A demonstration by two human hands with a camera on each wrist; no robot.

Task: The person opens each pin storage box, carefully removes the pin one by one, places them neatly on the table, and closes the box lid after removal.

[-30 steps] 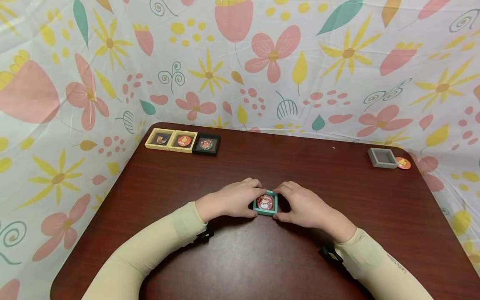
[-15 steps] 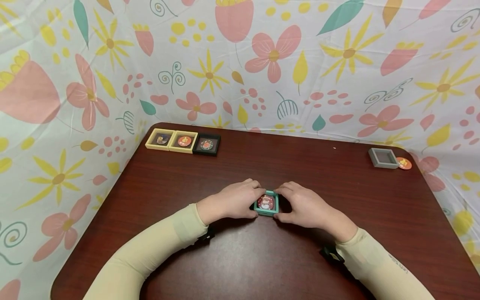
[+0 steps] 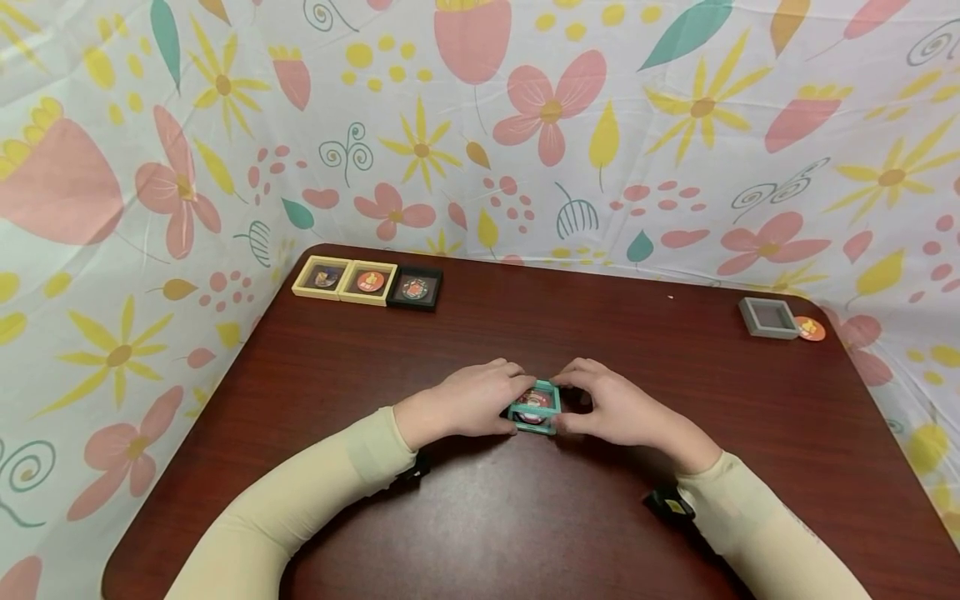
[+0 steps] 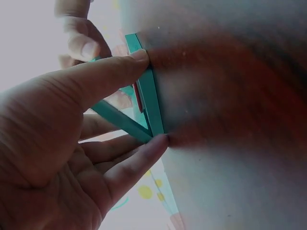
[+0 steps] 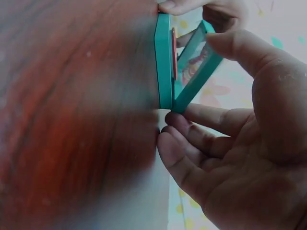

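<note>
Tabletop (image 3: 480, 525) of dark reddish brown carries a small teal case (image 3: 534, 410) at its middle, between the left hand (image 3: 474, 402) and the right hand (image 3: 621, 410). Seen from the wrists, the case stands partly open: its base (image 5: 164, 64) lies on the wood, while the clear-windowed lid (image 5: 197, 80) tilts up from the near side, the two meeting along the far edge. A thin round red disc (image 5: 174, 52) sits between them, against the base.

The left hand pinches the base, thumb at the near side and fingertips at the far side. The right hand pinches the lid, its thumb on the raised rim and its fingertips down by the far edge.

At the far left corner, two cream frames (image 3: 317, 293) (image 3: 363, 299) and a black frame (image 3: 411, 306) stand in a touching row, each showing a round picture. Near the far right corner lies a grey frame (image 3: 772, 333), with an orange disc (image 3: 812, 328) right at its side; whether they touch cannot be told. Flowered cloth (image 3: 480, 179) hangs behind.
</note>
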